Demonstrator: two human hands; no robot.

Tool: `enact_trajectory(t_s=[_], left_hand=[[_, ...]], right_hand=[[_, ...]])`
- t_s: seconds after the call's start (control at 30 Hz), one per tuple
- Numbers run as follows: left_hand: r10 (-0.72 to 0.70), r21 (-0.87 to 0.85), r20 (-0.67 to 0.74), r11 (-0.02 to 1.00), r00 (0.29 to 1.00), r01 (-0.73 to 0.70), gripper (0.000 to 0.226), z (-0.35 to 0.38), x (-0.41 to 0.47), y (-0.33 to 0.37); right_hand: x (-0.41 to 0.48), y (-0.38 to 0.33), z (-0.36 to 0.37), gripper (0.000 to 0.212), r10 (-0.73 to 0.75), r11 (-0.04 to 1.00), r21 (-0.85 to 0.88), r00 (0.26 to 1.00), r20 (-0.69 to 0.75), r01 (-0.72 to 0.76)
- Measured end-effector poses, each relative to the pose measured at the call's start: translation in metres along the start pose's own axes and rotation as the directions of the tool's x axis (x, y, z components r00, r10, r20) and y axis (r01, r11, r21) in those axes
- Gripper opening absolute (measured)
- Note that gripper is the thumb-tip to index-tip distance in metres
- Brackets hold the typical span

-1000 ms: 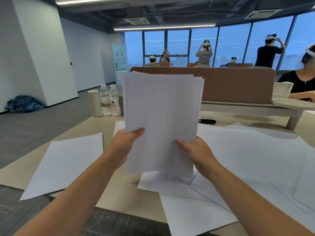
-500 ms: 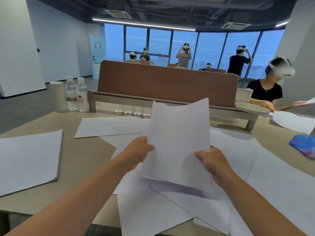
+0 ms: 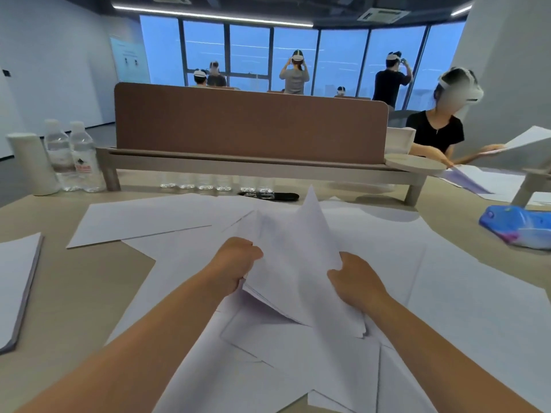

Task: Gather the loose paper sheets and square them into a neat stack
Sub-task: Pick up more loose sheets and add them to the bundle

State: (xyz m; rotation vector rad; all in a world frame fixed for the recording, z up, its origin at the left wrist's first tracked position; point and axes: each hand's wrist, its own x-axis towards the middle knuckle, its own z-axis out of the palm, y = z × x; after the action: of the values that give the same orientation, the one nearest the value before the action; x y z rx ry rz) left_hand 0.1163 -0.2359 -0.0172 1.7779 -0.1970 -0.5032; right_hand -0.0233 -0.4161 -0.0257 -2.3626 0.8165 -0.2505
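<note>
Lowered since earlier: gathered sheets (image 3: pixel 293 263) now tilted flat, my left hand (image 3: pixel 235 263) and right hand (image 3: pixel 354 281) gripping its edges. Next: square it, collect loose sheets (image 3: pixel 477 293) beyond hands.

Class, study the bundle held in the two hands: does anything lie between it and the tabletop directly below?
Yes. Loose sheets lie overlapped on the table right under the bundle, which the left hand and right hand grip. Bare tabletop shows to the left of them.
</note>
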Motion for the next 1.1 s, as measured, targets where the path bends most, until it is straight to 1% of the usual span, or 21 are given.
enact_trajectory(t_s=[0.1,0.17,0.23,0.27,0.33,0.4,0.47,0.53,0.6,0.73,0.77,0.83,0.87,0.9,0.93,0.97,1.03,1.1], left_hand=[[-0.021,-0.028,-0.030,0.999,0.999,0.020,0.014,0.000,0.004,0.001],[-0.061,-0.056,-0.027,0.997,0.998,0.059,0.013,0.000,0.003,0.004],[-0.063,-0.019,-0.009,0.998,0.998,0.063,0.014,0.001,-0.001,0.007],[-0.050,0.031,0.002,0.998,0.999,0.050,0.017,0.001,-0.002,0.008],[-0.045,0.115,0.025,0.993,0.999,0.042,0.031,0.001,-0.004,0.008],[-0.051,0.176,0.027,0.983,0.998,0.045,0.042,-0.001,-0.009,0.009],[-0.043,0.229,0.016,0.973,0.999,0.038,0.053,-0.006,-0.014,0.008],[-0.027,0.253,0.040,0.967,0.999,0.016,0.061,-0.012,-0.019,0.008],[0.002,0.283,0.042,0.959,0.999,-0.014,0.050,-0.018,-0.025,0.004],[0.044,0.382,0.016,0.923,0.999,-0.047,0.013,-0.019,-0.048,0.000],[0.050,0.412,0.019,0.910,0.999,-0.053,0.013,-0.017,-0.055,-0.001],[0.055,0.456,0.025,0.888,0.998,-0.060,0.022,-0.015,-0.060,-0.004],[0.062,0.462,0.019,0.885,0.998,-0.064,0.020,-0.013,-0.063,-0.005],[0.062,0.471,0.016,0.880,0.998,-0.062,0.010,-0.012,-0.066,-0.003],[0.069,0.471,0.019,0.879,0.997,-0.070,0.009,-0.011,-0.068,-0.001],[0.061,0.466,0.019,0.883,0.998,-0.063,0.024,-0.011,-0.067,0.000],[0.045,0.480,0.024,0.876,0.999,-0.051,0.043,-0.008,-0.067,0.003],[0.028,0.486,0.027,0.873,0.999,-0.038,0.052,-0.007,-0.068,0.005]], right_hand=[[-0.002,0.002,0.000,0.021,-0.042,0.997,-0.064,0.999,-0.010,0.041],[-0.004,0.002,0.000,0.021,-0.054,0.997,-0.054,0.998,-0.015,0.054],[-0.007,0.002,0.001,0.022,-0.064,0.997,-0.038,0.998,-0.018,0.063],[-0.009,0.002,0.000,0.023,-0.069,0.997,-0.034,0.997,-0.022,0.068],[-0.015,0.002,0.000,0.024,-0.080,0.997,-0.003,0.996,-0.032,0.080],[-0.023,0.001,-0.003,0.024,-0.090,0.993,0.069,0.995,-0.051,0.093],[-0.028,0.001,-0.004,0.023,-0.088,0.985,0.140,0.994,-0.063,0.097],[-0.038,0.001,-0.007,0.020,-0.086,0.979,0.178,0.994,-0.068,0.096],[-0.049,0.001,-0.008,0.015,-0.082,0.980,0.179,0.994,-0.066,0.092],[-0.068,0.003,-0.005,0.016,-0.037,0.993,0.108,0.998,-0.046,0.042],[-0.072,0.003,-0.003,0.017,-0.028,0.996,0.087,0.999,-0.039,0.032],[-0.077,0.004,0.001,0.019,-0.016,0.999,0.049,0.999,-0.035,0.018],[-0.079,0.005,0.002,0.021,-0.013,0.999,0.037,0.999,-0.039,0.015],[-0.081,0.005,0.003,0.021,-0.013,1.000,0.026,0.999,-0.045,0.014],[-0.081,0.006,0.004,0.021,-0.014,1.000,0.015,0.999,-0.050,0.014],[-0.083,0.006,0.004,0.021,-0.012,1.000,0.006,0.998,-0.055,0.012],[-0.084,0.006,0.005,0.024,-0.009,1.000,0.003,0.998,-0.067,0.009],[-0.086,0.007,0.006,0.027,-0.012,1.000,0.009,0.997,-0.080,0.013]])
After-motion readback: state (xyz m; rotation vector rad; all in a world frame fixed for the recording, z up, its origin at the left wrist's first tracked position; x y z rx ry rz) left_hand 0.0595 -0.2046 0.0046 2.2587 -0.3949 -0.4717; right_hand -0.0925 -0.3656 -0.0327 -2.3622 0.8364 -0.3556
